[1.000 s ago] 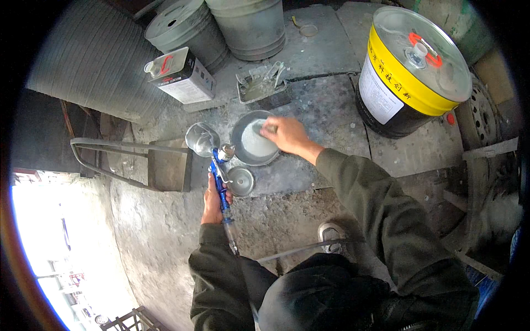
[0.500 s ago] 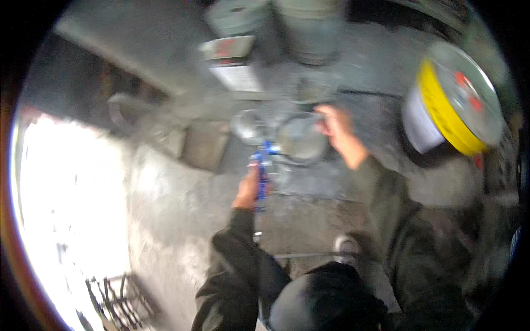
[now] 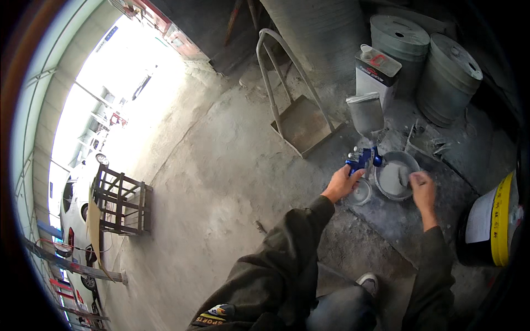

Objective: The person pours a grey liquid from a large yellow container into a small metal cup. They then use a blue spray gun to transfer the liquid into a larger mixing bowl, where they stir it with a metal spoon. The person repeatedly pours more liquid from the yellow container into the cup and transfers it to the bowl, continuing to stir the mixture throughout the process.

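Note:
My left hand [image 3: 343, 185] is closed around a blue spray gun [image 3: 361, 160], held over the left rim of a round metal pot [image 3: 414, 160]. Inside the pot a pale grey, cloudy content shows. At the pot's right side is my right hand [image 3: 423, 190], its fingers pinched together over the rim; what they hold, if anything, is hidden and slightly blurred. Just below the spray gun, next to the pot, is a round translucent cup or lid [image 3: 360, 192]. A grey, open-topped container [image 3: 366, 115] stands beyond the gun.
Behind are a rectangular can [image 3: 377, 71] and two metal drums [image 3: 398, 41] [image 3: 450, 77]. A yellow-banded bucket [image 3: 501, 220] stands at right. Left of my hands is a metal dustpan-like tray with a tall handle [image 3: 303, 122]. A slatted crate [image 3: 122, 201] and parked car [image 3: 77, 220] lie farther left.
My view has turned left, so the pot and hands appear farther right. The spray gun, upright below the pot's left side before, now lies more level across its left rim.

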A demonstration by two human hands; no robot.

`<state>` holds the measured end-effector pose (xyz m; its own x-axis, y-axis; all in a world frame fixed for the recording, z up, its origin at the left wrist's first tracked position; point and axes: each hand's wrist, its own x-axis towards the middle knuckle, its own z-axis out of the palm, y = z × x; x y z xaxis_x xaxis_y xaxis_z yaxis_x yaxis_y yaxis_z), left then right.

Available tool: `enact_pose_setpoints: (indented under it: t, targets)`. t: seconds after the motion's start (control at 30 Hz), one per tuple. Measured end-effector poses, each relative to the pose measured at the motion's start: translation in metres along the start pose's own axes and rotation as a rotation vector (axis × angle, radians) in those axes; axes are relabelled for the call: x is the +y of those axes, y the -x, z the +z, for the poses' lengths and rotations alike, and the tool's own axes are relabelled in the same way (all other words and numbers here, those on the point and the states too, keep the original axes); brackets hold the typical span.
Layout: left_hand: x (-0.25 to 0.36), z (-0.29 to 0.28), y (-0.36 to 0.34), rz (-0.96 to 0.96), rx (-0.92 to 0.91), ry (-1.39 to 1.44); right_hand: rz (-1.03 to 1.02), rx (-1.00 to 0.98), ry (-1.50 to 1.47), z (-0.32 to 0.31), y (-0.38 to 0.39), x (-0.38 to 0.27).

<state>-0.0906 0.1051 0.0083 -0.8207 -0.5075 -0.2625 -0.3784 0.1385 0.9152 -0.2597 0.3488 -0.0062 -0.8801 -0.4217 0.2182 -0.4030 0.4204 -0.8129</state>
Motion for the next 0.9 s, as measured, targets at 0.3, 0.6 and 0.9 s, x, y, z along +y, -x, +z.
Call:
enact_pose_setpoints:
  t: [0.3,0.6,0.9]
  targets:
    - [-0.002,-0.006,-0.003,0.034,-0.023,-0.193,0.036,-0.131,0.023,-0.004,-0.018,0.013]
    - [0.011,0.008,0.0,0.1,-0.109,-0.27,0.553,0.221,-0.704,-0.014,-0.03,-0.03]
    - [0.01,-0.012,-0.004,0.442,-0.054,-0.531,0.355,0.064,-0.541,-0.01,-0.013,0.01]
